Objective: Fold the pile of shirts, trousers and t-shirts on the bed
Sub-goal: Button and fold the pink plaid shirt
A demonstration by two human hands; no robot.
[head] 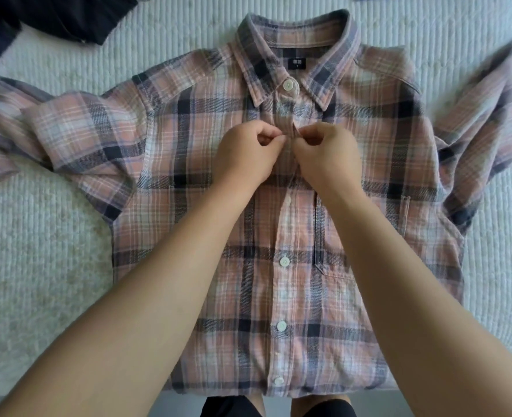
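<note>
A pink, grey and navy plaid shirt [278, 206] lies face up and spread flat on a pale ribbed bed [38, 251], collar pointing away from the person and hem nearest them, so its long axis runs straight ahead between the two forearms. Both hands meet on the button placket just below the collar. The left hand [248, 152] pinches one edge of the placket between thumb and fingertips; the right hand [326, 152] pinches the facing edge, the two almost touching. They appear to be fastening the second button, which is hidden under the fingers. The collar button [287, 84] sits just beyond the hands, closed, and four more buttons run back toward the person along the placket. One sleeve stretches out well beyond the left hand, the other lies bunched beyond the right. A dark garment [53, 16] lies far off past the left hand, in the bed's corner. Folding itself looks not yet begun.
</note>
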